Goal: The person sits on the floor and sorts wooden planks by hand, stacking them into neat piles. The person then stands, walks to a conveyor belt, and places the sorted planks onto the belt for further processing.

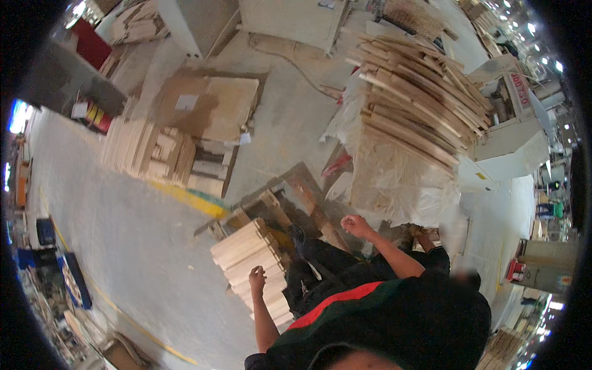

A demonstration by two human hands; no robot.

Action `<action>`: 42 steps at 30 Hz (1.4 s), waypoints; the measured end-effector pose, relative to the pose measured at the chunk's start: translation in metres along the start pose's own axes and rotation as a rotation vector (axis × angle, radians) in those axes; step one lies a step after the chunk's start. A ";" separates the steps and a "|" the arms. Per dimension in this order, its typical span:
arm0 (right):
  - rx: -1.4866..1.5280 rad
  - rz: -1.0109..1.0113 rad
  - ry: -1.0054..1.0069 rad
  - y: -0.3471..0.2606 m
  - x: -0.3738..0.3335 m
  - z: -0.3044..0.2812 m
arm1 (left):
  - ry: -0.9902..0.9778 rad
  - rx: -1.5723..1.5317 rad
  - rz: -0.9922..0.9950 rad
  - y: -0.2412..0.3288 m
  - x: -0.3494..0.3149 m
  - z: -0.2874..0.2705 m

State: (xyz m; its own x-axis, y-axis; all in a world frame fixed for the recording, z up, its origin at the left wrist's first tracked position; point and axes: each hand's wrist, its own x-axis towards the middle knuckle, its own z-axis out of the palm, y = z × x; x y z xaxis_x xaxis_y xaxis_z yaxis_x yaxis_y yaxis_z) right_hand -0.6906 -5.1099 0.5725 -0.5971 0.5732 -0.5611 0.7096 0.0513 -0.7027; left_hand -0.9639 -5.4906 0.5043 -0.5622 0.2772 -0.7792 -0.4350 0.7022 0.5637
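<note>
My left hand [258, 279] hangs in front of a stack of pale wooden boards [237, 253]; its fingers are loosely bent and a little apart, with nothing seen in them. Whether it touches the boards I cannot tell. My right hand [356, 226] is raised ahead of my body, fingers loosely curled and no object visible in it. It is nearest to a wooden pallet [311, 209] and a plastic-wrapped stack [394, 176]. Long, narrow wooden strips [425, 92] lie loosely on top of that stack.
Cut wood pieces [148, 151] are stacked at the left, beside a flat brown board [213, 105]. A white machine [505, 148] stands at the right. Another person's arm [425, 239] shows close at my right. A hose [296, 65] lies across the floor.
</note>
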 end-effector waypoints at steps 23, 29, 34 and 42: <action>0.243 -0.347 0.289 -0.337 0.446 -0.219 | 0.265 1.409 1.252 0.763 0.656 0.055; 0.544 -0.010 0.579 -0.321 0.510 -0.307 | -0.660 0.209 0.957 1.042 0.494 0.340; 0.647 -0.108 0.660 -0.323 0.602 -0.416 | -0.828 0.635 0.861 1.049 0.521 0.443; 1.312 0.321 0.951 -0.273 0.717 -0.538 | -1.033 0.358 0.039 1.069 0.521 0.542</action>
State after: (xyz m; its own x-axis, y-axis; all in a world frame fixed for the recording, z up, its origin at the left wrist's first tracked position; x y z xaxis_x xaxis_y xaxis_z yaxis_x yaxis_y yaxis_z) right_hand -1.1113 -4.2726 0.5971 0.2813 0.7126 -0.6427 -0.3244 -0.5596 -0.7626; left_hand -1.3405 -4.2403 0.5527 0.3627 0.6021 -0.7112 -0.1058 0.7849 0.6105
